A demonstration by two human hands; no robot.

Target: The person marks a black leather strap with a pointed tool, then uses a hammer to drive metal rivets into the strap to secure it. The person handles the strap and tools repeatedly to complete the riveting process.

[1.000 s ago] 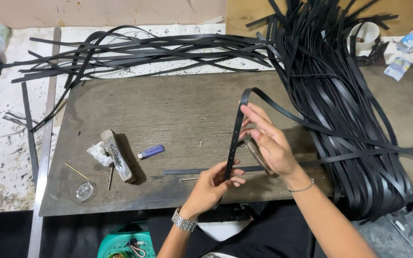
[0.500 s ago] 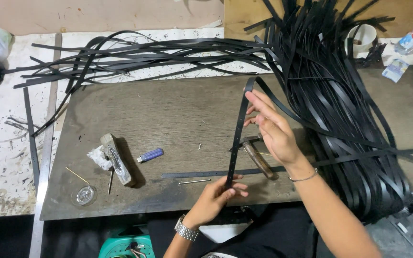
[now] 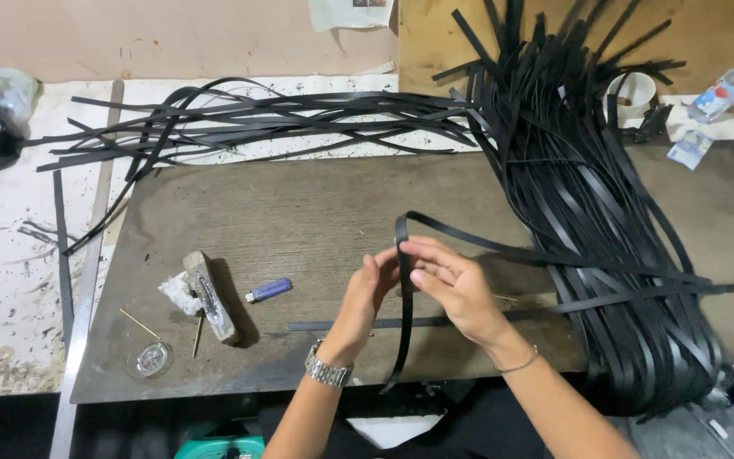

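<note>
1. Black strip (image 3: 403, 314) is held upright over the near edge of the surface (image 3: 316, 212); its lower end hangs past that edge, and its upper part bends at the fingers and runs right toward the bundle.
2. Left hand (image 3: 365, 293) is closed on the strip from the left, fingertips pinching it just below the bend, apparently to steady it.
3. Right hand (image 3: 452, 285) pinches the same strip from the right, fingers laid over the fold, apparently to form or hold the bend.
4. Long thin dark bar (image 3: 333, 325) lies flat on the surface beneath both hands.
5. Blue lighter (image 3: 269, 290) and worn block (image 3: 210, 296) lie to the left, apart from the hands.
6. Bundle of black strips (image 3: 588, 221) lies draped over the right side, within reach.
</note>
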